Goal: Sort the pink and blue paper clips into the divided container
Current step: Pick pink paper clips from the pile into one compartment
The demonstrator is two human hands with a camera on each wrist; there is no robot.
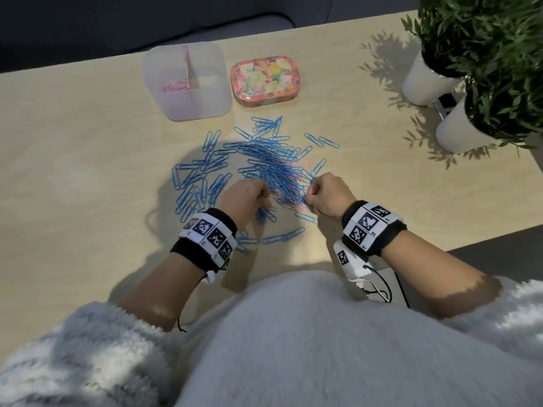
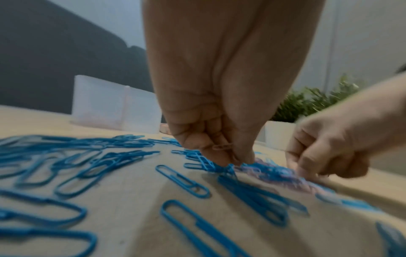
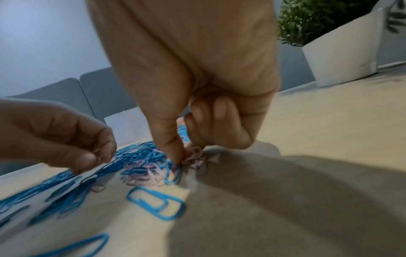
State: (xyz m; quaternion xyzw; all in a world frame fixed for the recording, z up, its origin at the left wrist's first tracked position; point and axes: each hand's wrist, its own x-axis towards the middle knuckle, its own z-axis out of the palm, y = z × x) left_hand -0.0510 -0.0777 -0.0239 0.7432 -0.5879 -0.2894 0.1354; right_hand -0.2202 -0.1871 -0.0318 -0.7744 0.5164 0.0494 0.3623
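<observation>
A spread of blue paper clips covers the table's middle, with pink clips mixed into its near right part. The translucent divided container stands beyond it, with pink clips in its left compartment. My left hand hovers low over the pile's near edge, fingers curled, and pinches one pink clip. My right hand is down on the pile's right side. Its thumb and fingers pinch a small bunch of pink clips that still touch the heap.
A floral tin sits right of the container. Two white pots with green plants stand at the far right. Loose blue clips lie near my wrists. The table edge runs close behind my right forearm.
</observation>
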